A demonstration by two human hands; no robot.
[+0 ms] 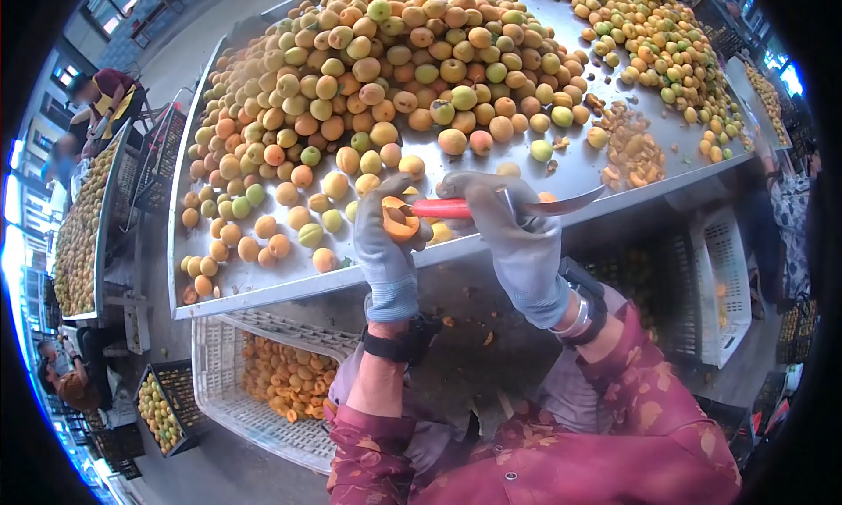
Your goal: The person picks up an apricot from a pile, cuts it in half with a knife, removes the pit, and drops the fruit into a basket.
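Observation:
My left hand [386,246], in a grey glove with a blue cuff, holds a cut-open apricot [400,221] with its orange flesh and dark pit showing. My right hand [509,216], gloved the same way, is closed round a knife with a red handle [442,209]. The knife's curved blade [566,204] points right, away from the fruit, and the handle's other end is close to the apricot. Both hands are over the front edge of a metal table [303,288]. Behind them is a large heap of whole apricots [368,71].
Cut pieces and pits [633,150] lie on the table at right, near a second heap [653,45]. A white basket [215,365] of apricot halves [285,378] stands below left, another basket [732,286] at right. People [114,97] are at other tables at left.

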